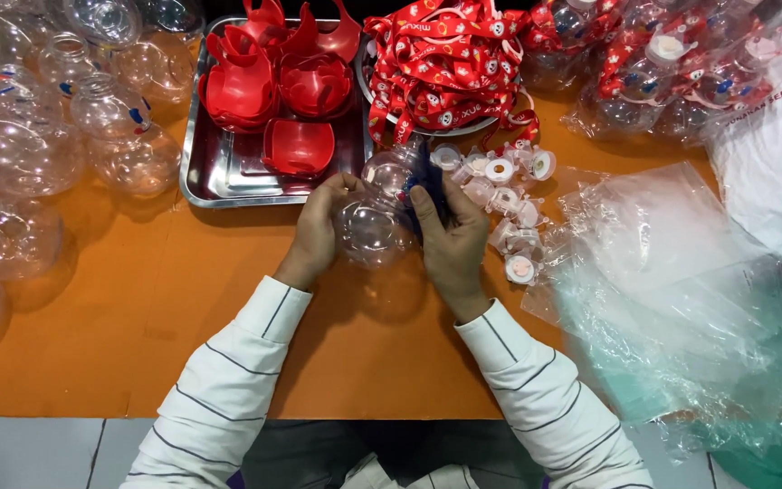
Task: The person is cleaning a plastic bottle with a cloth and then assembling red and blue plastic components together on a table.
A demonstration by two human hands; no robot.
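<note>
Far left: heap of clear plastic bottles (65, 118), round-bodied, lying loose on the orange table (138, 317).

Left of centre: steel tray (219, 177) holding red plastic holders (296, 77), stacked and nested, one lying apart near the tray's front edge.

Centre: left hand (319, 231) closed around the left side of a clear round bottle (373, 222), fingers curled over its top — bottle lifted just above the table, in front of the tray. Right hand (450, 240) grips the bottle's right side and presses a dark blue piece (429, 190) against it; what that piece is cannot be told. Both sleeves white with thin dark stripes.

Behind centre: round dish heaped with red printed straps (445, 63).

Right of the hands: cluster of small white caps (504, 195), some with red centres — just beside the right hand.

Right: crumpled clear plastic bags (672, 290); behind them, bagged finished bottles (662, 72) with straps
</note>
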